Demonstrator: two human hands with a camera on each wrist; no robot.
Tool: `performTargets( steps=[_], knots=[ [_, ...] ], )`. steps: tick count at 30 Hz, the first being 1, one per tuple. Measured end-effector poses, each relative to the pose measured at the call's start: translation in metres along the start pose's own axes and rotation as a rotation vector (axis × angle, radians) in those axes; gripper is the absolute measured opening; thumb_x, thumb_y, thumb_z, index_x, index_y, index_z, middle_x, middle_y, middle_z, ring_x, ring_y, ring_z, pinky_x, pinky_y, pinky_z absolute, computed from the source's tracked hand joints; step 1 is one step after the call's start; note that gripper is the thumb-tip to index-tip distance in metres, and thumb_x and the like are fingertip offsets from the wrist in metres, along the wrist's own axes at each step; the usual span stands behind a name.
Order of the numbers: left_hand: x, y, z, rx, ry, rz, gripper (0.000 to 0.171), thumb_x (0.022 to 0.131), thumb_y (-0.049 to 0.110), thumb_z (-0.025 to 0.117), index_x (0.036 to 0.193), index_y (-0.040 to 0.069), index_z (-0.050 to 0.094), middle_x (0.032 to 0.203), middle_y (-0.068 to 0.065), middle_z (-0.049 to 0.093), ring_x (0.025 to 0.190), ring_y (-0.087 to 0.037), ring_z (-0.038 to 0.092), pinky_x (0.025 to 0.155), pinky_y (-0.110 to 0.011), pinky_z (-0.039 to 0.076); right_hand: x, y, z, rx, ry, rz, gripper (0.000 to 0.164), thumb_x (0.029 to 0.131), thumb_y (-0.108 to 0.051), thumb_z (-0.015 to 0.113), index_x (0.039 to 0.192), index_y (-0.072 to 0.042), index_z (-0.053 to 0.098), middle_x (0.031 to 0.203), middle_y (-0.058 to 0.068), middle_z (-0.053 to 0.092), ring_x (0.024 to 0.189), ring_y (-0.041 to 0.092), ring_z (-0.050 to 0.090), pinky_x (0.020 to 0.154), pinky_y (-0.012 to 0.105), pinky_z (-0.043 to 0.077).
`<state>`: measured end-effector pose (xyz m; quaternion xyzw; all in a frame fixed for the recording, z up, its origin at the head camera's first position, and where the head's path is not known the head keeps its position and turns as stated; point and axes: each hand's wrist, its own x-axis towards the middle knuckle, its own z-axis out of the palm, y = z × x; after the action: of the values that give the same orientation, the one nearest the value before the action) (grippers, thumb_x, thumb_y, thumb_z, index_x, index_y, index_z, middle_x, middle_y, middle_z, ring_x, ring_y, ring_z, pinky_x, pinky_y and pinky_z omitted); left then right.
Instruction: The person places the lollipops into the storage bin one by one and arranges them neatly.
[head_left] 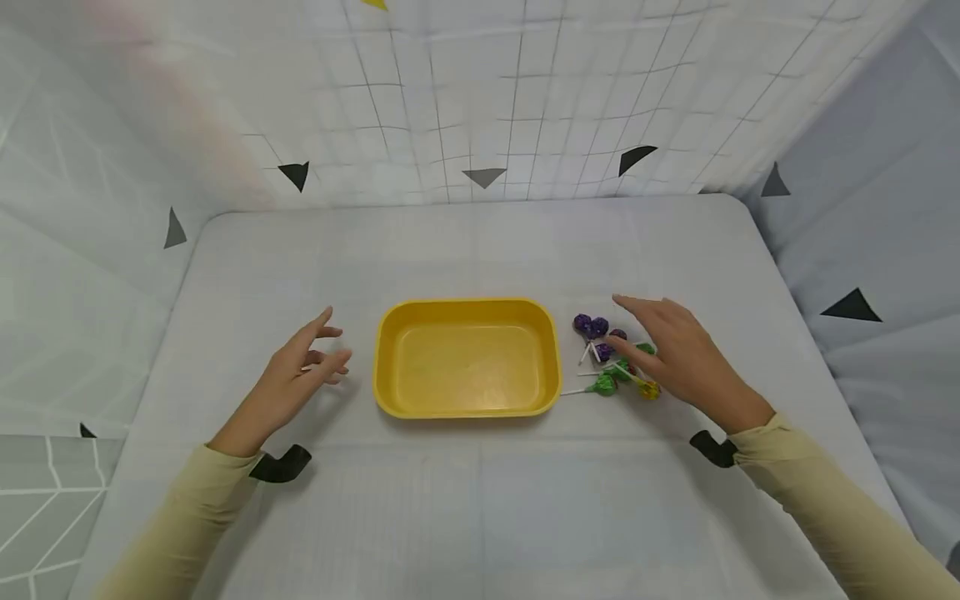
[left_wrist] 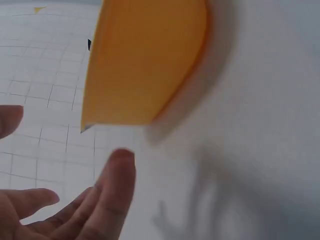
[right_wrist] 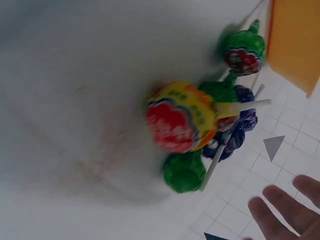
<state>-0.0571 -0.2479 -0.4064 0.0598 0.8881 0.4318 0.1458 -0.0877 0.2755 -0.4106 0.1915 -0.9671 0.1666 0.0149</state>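
A yellow plastic tray with nothing in it lies between the two hands. To its right is a loose pile of wrapped lollipops: purple lollipops, green lollipops and a yellow lollipop with a red label. The right hand hovers over the pile's right side, thumb and fingers spread, gripping nothing. Its palm hides part of the pile in the head view. Left of the tray, the left hand is held above the table with loosely bent fingers, apart from the tray wall.
A white cloth covers the table. Behind it hangs a white sheet with a grid and dark triangles. Pale cloth walls stand at both sides. Each wrist carries a black strap piece.
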Motion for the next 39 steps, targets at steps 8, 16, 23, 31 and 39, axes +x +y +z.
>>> performTargets(
  steps=[8, 16, 23, 31, 39],
  knots=[
    [0.012, -0.004, 0.017, -0.278, -0.073, 0.0, 0.067, 0.107, 0.039, 0.057, 0.164, 0.016, 0.029, 0.155, -0.014, 0.046, 0.093, -0.027, 0.074, 0.078, -0.033, 0.065, 0.032, -0.003, 0.011, 0.008, -0.141, -0.009, 0.04, 0.099, -0.028, 0.072, 0.134, -0.01, 0.068, 0.133, 0.015, 0.069, 0.126, 0.038, 0.062, 0.108, 0.061, 0.05],
    [0.016, -0.003, 0.03, -0.341, -0.085, -0.013, 0.068, 0.105, 0.033, 0.062, 0.163, 0.013, 0.032, 0.154, -0.015, 0.045, 0.082, -0.018, 0.072, 0.075, -0.032, 0.066, 0.055, 0.003, 0.025, 0.017, -0.262, -0.017, 0.037, 0.101, -0.028, 0.07, 0.132, -0.009, 0.07, 0.121, 0.01, 0.073, 0.108, 0.027, 0.068, 0.099, 0.052, 0.058],
    [0.016, 0.0, 0.037, -0.363, -0.079, 0.008, 0.062, 0.106, 0.023, 0.061, 0.162, 0.018, 0.036, 0.157, -0.018, 0.041, 0.072, -0.018, 0.069, 0.069, -0.033, 0.065, 0.063, 0.006, 0.029, 0.045, -0.29, -0.014, 0.035, 0.099, -0.028, 0.072, 0.128, -0.009, 0.073, 0.11, 0.006, 0.076, 0.098, 0.021, 0.07, 0.092, 0.047, 0.06],
    [0.017, 0.001, 0.037, -0.392, -0.086, 0.007, 0.06, 0.107, 0.026, 0.06, 0.162, 0.022, 0.037, 0.162, -0.011, 0.038, 0.078, -0.018, 0.071, 0.072, -0.034, 0.066, 0.066, 0.01, 0.027, 0.122, -0.307, 0.026, 0.035, 0.099, -0.027, 0.072, 0.127, -0.006, 0.073, 0.109, 0.009, 0.076, 0.097, 0.024, 0.07, 0.088, 0.046, 0.061],
    [0.018, 0.001, 0.038, -0.409, -0.099, 0.014, 0.059, 0.108, 0.023, 0.058, 0.162, 0.02, 0.035, 0.163, -0.011, 0.036, 0.08, -0.018, 0.071, 0.072, -0.035, 0.066, 0.065, 0.014, 0.028, 0.151, -0.301, 0.022, 0.033, 0.099, -0.026, 0.072, 0.125, -0.005, 0.073, 0.11, 0.01, 0.076, 0.099, 0.025, 0.069, 0.091, 0.048, 0.06]
  ],
)
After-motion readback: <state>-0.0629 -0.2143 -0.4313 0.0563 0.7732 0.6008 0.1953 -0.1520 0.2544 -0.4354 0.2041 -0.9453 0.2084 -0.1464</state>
